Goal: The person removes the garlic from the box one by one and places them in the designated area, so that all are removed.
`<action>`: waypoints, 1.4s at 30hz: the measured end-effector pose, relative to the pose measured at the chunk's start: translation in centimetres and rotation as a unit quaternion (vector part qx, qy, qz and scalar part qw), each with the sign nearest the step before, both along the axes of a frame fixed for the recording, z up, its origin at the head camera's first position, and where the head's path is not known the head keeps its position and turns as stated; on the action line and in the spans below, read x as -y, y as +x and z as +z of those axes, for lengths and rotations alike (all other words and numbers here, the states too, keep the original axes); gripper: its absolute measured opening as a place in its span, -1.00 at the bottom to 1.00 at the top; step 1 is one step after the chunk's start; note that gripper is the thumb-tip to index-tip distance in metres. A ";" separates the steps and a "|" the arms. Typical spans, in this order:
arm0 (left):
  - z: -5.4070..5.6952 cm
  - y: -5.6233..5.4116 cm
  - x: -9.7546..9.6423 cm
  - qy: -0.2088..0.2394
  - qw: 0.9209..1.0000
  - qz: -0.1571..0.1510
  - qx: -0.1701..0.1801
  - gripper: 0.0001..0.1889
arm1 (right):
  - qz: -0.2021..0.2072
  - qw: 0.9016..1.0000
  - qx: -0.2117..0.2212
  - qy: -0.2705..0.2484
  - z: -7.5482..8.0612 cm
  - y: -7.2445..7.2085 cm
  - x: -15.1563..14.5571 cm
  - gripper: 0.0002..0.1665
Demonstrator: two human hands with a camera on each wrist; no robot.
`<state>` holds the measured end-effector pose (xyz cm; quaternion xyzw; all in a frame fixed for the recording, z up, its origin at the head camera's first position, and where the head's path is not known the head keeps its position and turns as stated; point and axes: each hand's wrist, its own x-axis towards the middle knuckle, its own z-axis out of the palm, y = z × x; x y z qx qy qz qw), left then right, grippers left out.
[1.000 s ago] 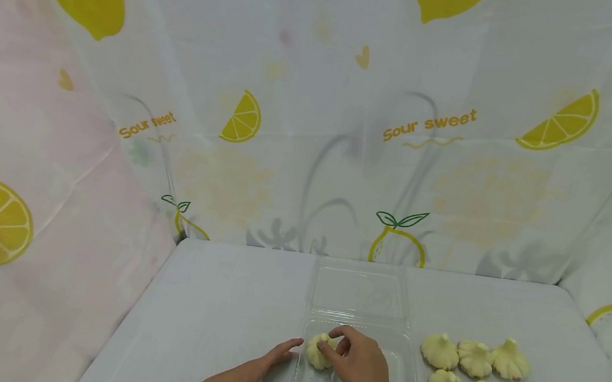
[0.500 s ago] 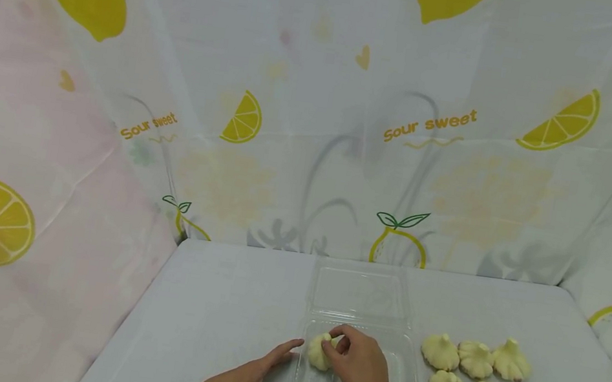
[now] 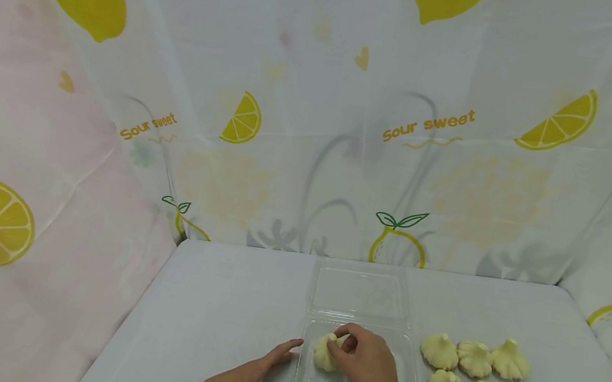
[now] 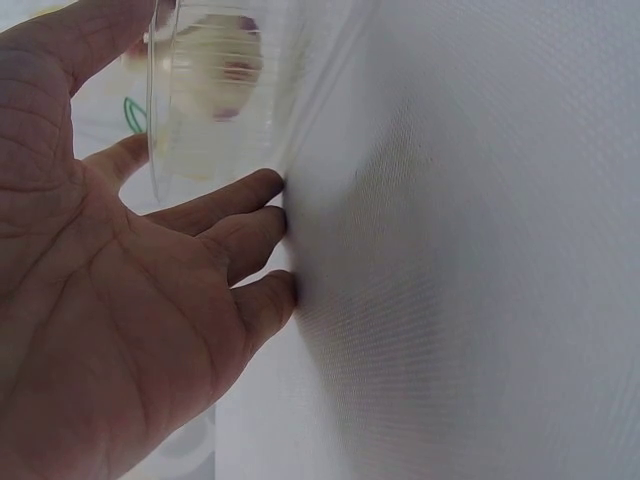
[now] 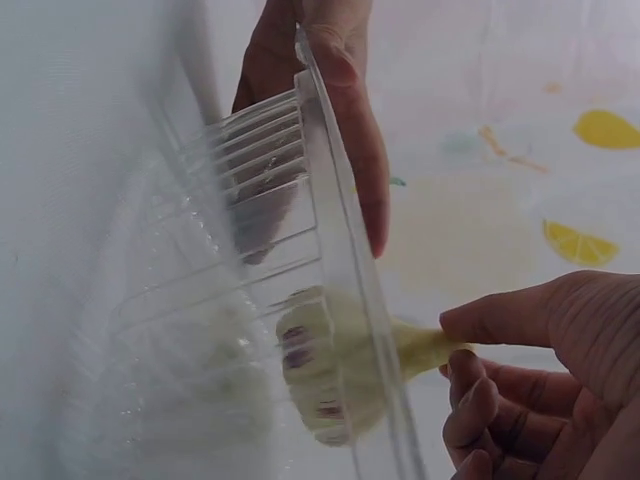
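A pale garlic bulb (image 3: 323, 356) is within the left part of a clear plastic clamshell box (image 3: 414, 369). My right hand (image 3: 370, 364) pinches its stem between thumb and fingertips. Through the box wall, the right wrist view shows the bulb's purple-marked base (image 5: 315, 370), low inside; whether it touches the bottom I cannot tell. My left hand (image 3: 250, 380) lies at the box's left side, fingers spread and thumb apart. In the left wrist view that hand (image 4: 130, 290) has fingertips down at the table, beside the clear wall.
The box's lid (image 3: 358, 295) lies folded back, away from me. Right of the box, several more garlic bulbs (image 3: 474, 359) sit in two rows on the white table (image 3: 233, 292). A lemon-print curtain (image 3: 295, 183) hangs behind and at both sides.
My right hand has shifted slightly right with the garlic bulb, away from the box's left wall. The left hand stays where it was.
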<state>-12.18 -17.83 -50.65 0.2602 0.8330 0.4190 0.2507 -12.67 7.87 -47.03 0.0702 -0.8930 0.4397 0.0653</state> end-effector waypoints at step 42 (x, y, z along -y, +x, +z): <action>0.1 0.1 -0.3 -0.013 1.000 0.018 0.006 -0.11 | 0.075 0.995 -0.042 -0.053 3.9 1.1 -6.7 -0.87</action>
